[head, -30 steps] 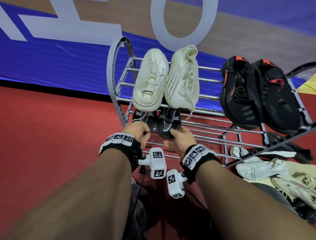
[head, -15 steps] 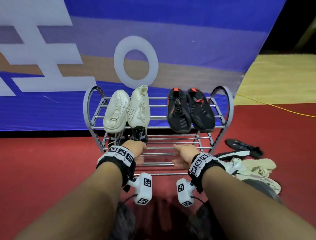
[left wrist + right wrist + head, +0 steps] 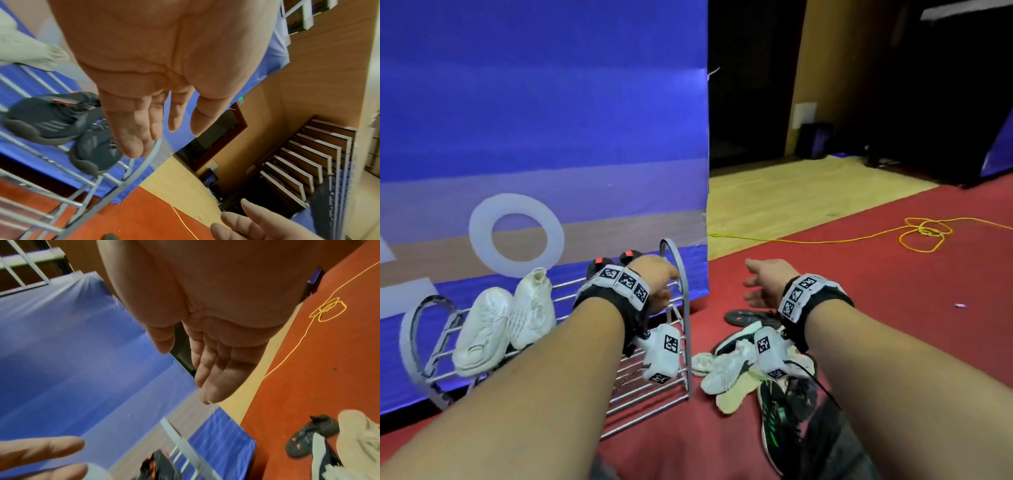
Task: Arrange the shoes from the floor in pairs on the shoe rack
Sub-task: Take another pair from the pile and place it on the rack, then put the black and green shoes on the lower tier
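The grey metal shoe rack [image 3: 686,329] stands against the blue banner. Two white shoes [image 3: 506,318] lie side by side on the left of its top shelf. A black pair with red tabs [image 3: 53,120] sits on the right, mostly hidden in the head view behind my left hand [image 3: 659,284]. That hand hovers over the rack's right end with straight fingers and holds nothing [image 3: 160,113]. My right hand [image 3: 762,284] hangs open and empty over the red floor, above a heap of loose shoes: white ones [image 3: 722,371], a black one [image 3: 308,439] and a black-and-green one [image 3: 777,421].
A loose insole [image 3: 736,394] lies in the heap. A yellow cord [image 3: 924,236] trails across the red carpet to the right. Wooden floor [image 3: 791,192] and a dark opening lie beyond the banner's edge. My left forearm covers the rack's lower shelves.
Both hands have let go of the dark shoes on the lower shelf and swung up and to the right. The view has turned right, towards the shoe heap.
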The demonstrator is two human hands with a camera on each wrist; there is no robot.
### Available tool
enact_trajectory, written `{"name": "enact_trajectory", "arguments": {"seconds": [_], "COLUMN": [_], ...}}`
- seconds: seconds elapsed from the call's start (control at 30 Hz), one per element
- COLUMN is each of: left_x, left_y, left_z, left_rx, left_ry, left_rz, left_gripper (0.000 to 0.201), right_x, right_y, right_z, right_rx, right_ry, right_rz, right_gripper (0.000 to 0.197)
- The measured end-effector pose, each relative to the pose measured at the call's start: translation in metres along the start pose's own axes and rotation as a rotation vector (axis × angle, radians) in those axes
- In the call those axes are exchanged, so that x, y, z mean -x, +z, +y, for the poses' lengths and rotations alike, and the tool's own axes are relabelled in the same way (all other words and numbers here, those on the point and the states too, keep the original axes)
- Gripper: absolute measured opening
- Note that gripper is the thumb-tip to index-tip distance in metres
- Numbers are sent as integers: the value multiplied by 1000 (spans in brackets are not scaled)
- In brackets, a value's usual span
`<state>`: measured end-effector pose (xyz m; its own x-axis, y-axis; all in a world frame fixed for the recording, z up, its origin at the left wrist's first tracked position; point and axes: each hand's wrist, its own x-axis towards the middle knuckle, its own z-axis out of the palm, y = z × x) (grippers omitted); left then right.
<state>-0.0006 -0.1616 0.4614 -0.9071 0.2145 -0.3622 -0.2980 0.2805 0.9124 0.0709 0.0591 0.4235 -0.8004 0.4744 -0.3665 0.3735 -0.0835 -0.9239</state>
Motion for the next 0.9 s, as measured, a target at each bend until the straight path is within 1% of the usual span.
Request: {"name": "enact_trajectory", "arguments": {"seconds": [0.03, 0.07, 0.1, 0.13, 0.17, 0.2, 0.23, 0.27, 0.33, 0.37, 0.43, 0.57, 0.67, 0.77, 0.87, 0.9], "left_x": [1, 3, 7, 13, 16, 21, 23, 25, 33, 35, 42, 40, 24, -9, -48, -68], "left_y": [6, 13, 24, 34, 45, 54, 66, 77, 96, 104, 121, 149, 161, 169, 180, 186], "left_z": [8, 18, 25, 28, 32, 39, 39, 41, 46, 49, 55, 60, 59, 45, 18, 4], "left_rx": [28, -33, -207, -315, -181, -22, -2, -66, -162, -196, -245, -399, -420, -385, -368, -360], "left_ry": [33, 108, 175, 257, 188, 176, 198, 222, 315, 364, 414, 428, 439, 424, 361, 331], "left_rz": [16, 7, -38, -96, -124, -120, -50, -13, -22, -25, -37, -86, -58, -33, -21, -37], "left_gripper": [35, 36, 37, 36, 29, 16, 10, 15, 23, 24, 24, 21, 23, 29, 30, 30], "right_x": [5, 10, 14, 17, 19, 21, 22, 23, 25, 24, 20, 0, -20, -48, -79, -94], "right_y": [-12, -24, -36, -48, -59, -69, -81, -91, -112, -123, -143, -170, -174, -167, -156, -152], "right_z": [-7, -13, -16, -18, -17, -16, -15, -13, -8, -5, 0, 10, 16, 29, 52, 65], "right_rx": [-15, -30, -44, -53, -62, -68, -72, -73, -95, -111, -134, -203, -229, -217, -213, -211], "right_ry": [-20, -33, -46, -54, -60, -62, -66, -67, -62, -60, -55, -29, 2, 27, 75, 108], "right_rz": [14, 32, 55, 75, 92, 107, 120, 129, 144, 151, 158, 164, 162, 151, 146, 149], "right_gripper": [39, 37, 34, 32, 33, 36, 41, 44, 46, 45, 42, 42, 45, 46, 42, 42]}}
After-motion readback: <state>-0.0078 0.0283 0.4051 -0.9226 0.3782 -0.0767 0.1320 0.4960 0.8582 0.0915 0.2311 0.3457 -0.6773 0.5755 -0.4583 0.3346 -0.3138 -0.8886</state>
